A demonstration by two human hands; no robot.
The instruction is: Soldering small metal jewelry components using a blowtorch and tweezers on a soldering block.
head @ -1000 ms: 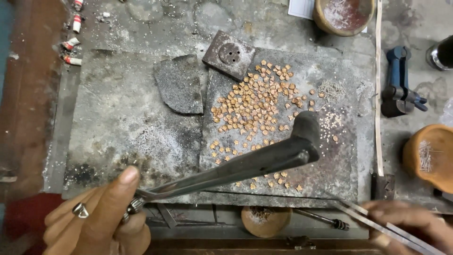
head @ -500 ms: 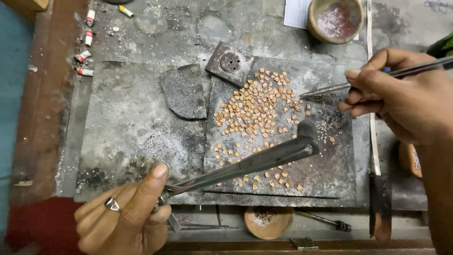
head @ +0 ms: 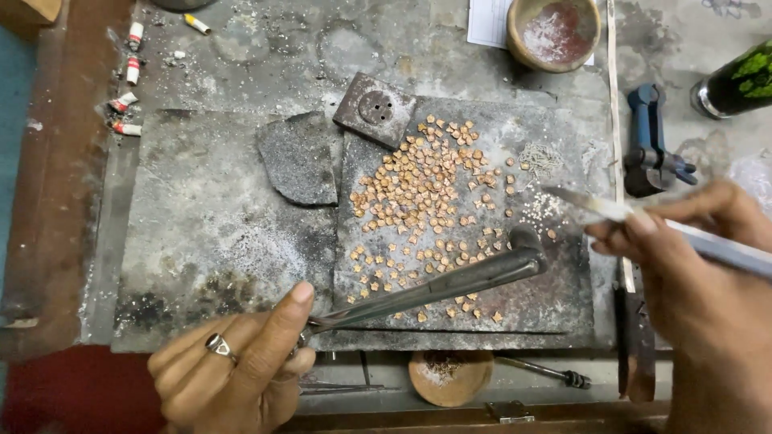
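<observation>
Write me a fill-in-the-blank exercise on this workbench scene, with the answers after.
1. The left hand holds a long metal torch and wears a ____ on one finger.
2. The right hand holds ____.
3. The small copper-coloured pieces lie on a dark ____.
Missing words: ring; tweezers; slab

A white printed paper sheet (head: 492, 22) lay at the far edge, well beyond both hands, partly under a clay bowl (head: 553, 32)
</observation>
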